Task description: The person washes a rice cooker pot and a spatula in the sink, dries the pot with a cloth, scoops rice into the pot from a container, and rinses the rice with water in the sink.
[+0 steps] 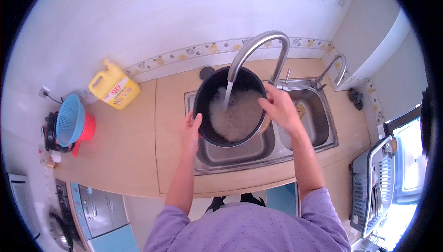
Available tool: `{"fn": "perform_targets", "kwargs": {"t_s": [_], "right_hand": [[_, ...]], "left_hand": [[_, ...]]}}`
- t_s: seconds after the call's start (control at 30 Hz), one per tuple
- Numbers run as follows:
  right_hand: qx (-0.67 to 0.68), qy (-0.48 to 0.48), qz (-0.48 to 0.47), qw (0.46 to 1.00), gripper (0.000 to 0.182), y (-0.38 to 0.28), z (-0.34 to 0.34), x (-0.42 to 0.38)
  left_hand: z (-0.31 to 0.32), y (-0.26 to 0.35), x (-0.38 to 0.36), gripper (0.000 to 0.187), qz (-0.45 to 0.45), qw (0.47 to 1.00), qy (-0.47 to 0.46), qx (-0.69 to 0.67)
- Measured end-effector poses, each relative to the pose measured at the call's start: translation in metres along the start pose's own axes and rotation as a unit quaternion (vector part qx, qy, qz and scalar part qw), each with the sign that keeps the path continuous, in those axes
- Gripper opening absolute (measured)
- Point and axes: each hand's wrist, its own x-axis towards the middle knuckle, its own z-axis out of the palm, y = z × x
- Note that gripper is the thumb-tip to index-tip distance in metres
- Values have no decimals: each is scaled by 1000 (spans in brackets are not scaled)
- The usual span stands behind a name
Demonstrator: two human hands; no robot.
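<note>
A deep black pot (205,97) is held over the left basin of the steel sink (217,157), its opening toward me. Water from the tall curved faucet (265,37) streams into it, and frothy, brownish water (237,118) covers the bottom. My left hand (190,130) grips the pot's left side, thumb at the rim and fingers hidden behind the wall. On the right side, my right hand (280,106) is closed on the rim, with its thumb over the edge.
A smaller faucet (341,65) rises behind the right basin (316,118), where something yellowish lies. A yellow jug (117,88), blue colander (70,120) and red container (87,127) stand left. At right sits a grey dish rack (373,183). A dark round lid-like disc (206,72) lies behind the pot.
</note>
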Motion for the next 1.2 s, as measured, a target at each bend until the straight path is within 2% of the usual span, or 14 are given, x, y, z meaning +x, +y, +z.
{"fn": "perform_targets", "kwargs": {"t_s": [0.1, 0.2, 0.23, 0.33, 0.4, 0.5, 0.57, 0.73, 0.8, 0.87, 0.93, 1.03, 1.1, 1.2], "right_hand": [[-36, -35, -25, 998, 25, 6, -9, 10], [107, -84, 157, 978, 15, 22, -17, -1], [162, -106, 168, 967, 11, 43, -13, -8], [226, -120, 236, 938, 27, 102, 21, -43], [258, -99, 264, 924, 37, 108, 50, -62], [317, -106, 238, 912, 38, 115, 80, -64], [349, -96, 207, 909, 37, 104, 89, -58], [319, -34, 115, 940, 45, 84, 79, -25], [276, -29, 104, 955, 48, 63, 56, -14], [201, 6, 36, 979, 47, 41, 37, -7], [153, 12, -7, 988, 48, 23, 20, -2], [63, 3, 1, 998, 46, 2, -2, -2], [76, -8, 0, 997, 42, 12, -7, -1], [154, -59, 126, 978, 38, 27, -13, -14]], "left_hand": [[15, 9, -19, 45, -101, 991, -30, -88], [9, 20, -21, 46, -95, 993, -63, 1], [12, 32, -24, 48, -87, 993, -64, 41], [25, 66, -25, 54, -50, 983, -72, 158], [29, 71, -21, 57, -12, 970, -89, 227], [27, 80, -15, 60, 80, 934, -88, 336], [16, 81, -5, 60, 113, 931, -75, 338], [4, 96, 0, 61, 117, 961, -42, 245], [-13, 75, 16, 62, 130, 962, -43, 236], [-25, 48, 28, 60, 144, 966, -47, 210], [-23, 22, 25, 58, 72, 990, -33, 113], [2, 13, 14, 55, -11, 998, -34, 45], [15, 21, 8, 54, -51, 997, -53, 35], [21, 27, 9, 53, -66, 996, -66, 14]]}}
